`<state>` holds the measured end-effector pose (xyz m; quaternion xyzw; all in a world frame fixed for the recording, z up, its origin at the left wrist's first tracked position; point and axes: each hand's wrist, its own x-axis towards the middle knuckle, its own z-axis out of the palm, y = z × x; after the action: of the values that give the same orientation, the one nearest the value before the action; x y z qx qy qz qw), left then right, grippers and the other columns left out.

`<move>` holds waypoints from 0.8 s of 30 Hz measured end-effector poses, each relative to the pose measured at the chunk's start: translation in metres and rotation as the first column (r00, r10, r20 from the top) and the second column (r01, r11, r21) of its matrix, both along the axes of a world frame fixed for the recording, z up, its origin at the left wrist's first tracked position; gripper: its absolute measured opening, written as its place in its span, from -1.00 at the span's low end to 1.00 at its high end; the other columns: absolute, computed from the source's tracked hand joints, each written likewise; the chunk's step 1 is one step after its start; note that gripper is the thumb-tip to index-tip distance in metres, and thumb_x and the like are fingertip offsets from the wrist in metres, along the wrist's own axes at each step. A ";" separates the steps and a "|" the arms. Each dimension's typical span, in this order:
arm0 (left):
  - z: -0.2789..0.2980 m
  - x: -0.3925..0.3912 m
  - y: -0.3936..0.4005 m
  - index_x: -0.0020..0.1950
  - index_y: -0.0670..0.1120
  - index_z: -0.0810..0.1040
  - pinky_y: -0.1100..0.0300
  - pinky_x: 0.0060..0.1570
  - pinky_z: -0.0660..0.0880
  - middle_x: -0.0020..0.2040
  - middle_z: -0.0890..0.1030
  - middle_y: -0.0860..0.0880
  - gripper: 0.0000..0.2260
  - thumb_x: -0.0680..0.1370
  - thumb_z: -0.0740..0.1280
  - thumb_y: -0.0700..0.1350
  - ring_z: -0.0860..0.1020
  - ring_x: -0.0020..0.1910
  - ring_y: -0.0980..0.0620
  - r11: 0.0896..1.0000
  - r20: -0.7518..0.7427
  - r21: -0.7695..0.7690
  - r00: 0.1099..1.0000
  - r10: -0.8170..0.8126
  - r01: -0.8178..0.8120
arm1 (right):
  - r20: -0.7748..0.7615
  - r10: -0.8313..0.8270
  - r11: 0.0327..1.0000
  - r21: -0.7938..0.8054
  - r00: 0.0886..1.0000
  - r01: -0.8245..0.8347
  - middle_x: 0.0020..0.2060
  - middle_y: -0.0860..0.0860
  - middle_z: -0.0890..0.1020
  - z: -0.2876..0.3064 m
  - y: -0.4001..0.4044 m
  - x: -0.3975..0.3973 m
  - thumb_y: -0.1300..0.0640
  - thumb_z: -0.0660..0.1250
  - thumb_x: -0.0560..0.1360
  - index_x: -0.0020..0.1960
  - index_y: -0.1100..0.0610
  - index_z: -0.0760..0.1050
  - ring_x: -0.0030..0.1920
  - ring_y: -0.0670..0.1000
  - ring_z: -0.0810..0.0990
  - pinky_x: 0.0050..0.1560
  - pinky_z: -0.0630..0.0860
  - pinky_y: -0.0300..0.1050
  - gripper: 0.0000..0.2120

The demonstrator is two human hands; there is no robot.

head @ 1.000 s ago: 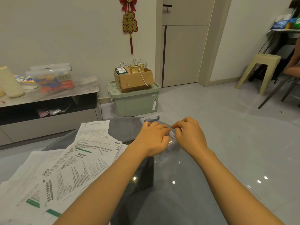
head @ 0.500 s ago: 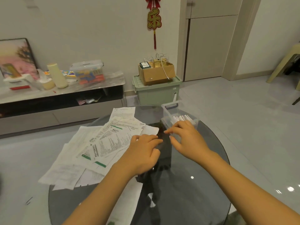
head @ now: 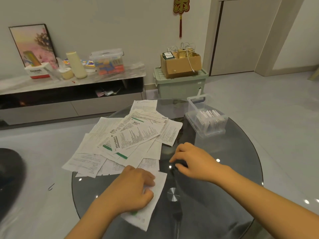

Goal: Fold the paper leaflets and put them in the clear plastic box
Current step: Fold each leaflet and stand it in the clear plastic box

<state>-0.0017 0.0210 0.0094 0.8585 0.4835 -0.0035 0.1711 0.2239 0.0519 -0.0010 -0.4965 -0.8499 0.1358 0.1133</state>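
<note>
While loose leaflets (head: 131, 135) lie spread over the glass table's (head: 224, 195) left half, the left hand (head: 133, 190) rests w/ curled fingers on one leaflet (head: 151, 204) nearest the person, seemingly pinching its edge. Right hand (head: 195, 163) hovers beside, fingers loosely bent, holding nothing. Far right: clear box (head: 207, 116) w/ folded leaflets (head: 209, 118) inside.

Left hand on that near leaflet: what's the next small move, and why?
Probably draw the near leaflet toward the bare glass and start a fold. The left hand already grips it, the right hand hovers free, and the clear plastic box holds folded ones.
</note>
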 end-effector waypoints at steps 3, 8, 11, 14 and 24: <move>-0.007 0.007 0.004 0.50 0.07 0.22 0.24 0.36 -0.03 0.53 0.12 0.16 -0.47 0.51 0.07 0.07 0.08 0.45 0.17 0.995 -0.078 -0.062 0.994 -0.077 0.073 | 0.018 0.050 0.999 -0.020 0.999 -0.049 0.02 -0.07 0.50 -0.001 0.003 -0.005 0.02 0.26 0.52 0.16 -0.04 0.57 0.09 -0.06 0.40 0.06 0.42 -0.12 -0.75; -0.026 0.016 0.019 0.56 0.03 -0.10 0.10 0.42 -0.07 0.56 -0.10 0.09 -0.37 0.49 -0.09 0.09 -0.08 0.48 0.11 0.998 -0.109 -0.051 0.993 -0.046 0.041 | 0.048 0.118 0.992 -0.056 0.992 -0.115 0.03 -0.10 0.54 -0.005 0.006 -0.015 -0.10 0.33 0.46 0.16 -0.05 0.57 0.07 -0.08 0.40 0.06 0.38 -0.19 -0.70; -0.023 0.011 0.022 0.56 0.02 -0.09 0.18 0.42 -0.12 0.55 -0.08 0.12 -0.35 0.47 -0.05 0.08 -0.09 0.48 0.19 0.999 -0.013 -0.035 0.999 -0.033 0.033 | 0.051 0.161 0.981 -0.119 0.986 -0.154 0.09 -0.15 0.51 -0.007 0.003 -0.015 -0.22 0.38 0.39 0.19 -0.09 0.54 0.09 -0.10 0.37 0.13 0.37 -0.19 -0.58; -0.015 0.000 0.020 0.49 0.07 0.19 0.28 0.36 -0.04 0.49 0.16 0.13 -0.42 0.45 0.05 0.10 0.05 0.43 0.19 0.999 0.076 0.010 0.996 -0.046 0.046 | 0.037 0.180 0.966 -0.198 0.983 -0.169 0.20 -0.17 0.42 -0.007 0.000 -0.011 -0.27 0.42 0.32 0.26 -0.14 0.45 0.19 -0.14 0.30 0.22 0.31 -0.24 -0.45; -0.018 -0.001 0.012 0.36 0.19 0.32 0.30 0.24 0.18 0.26 0.32 0.21 -0.43 0.40 0.40 0.23 0.25 0.24 0.16 0.995 0.060 -0.043 0.995 -0.083 0.086 | 0.007 0.083 0.983 -0.166 0.997 -0.081 0.04 -0.11 0.49 -0.013 0.000 -0.022 -0.09 0.43 0.40 -0.04 0.00 0.58 0.07 -0.08 0.36 0.07 0.31 -0.25 -0.79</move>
<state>-0.0023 0.0326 -0.0087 0.8738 0.4413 0.0032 0.2041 0.2020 0.0515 -0.0137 -0.4698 -0.8560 0.2072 0.0600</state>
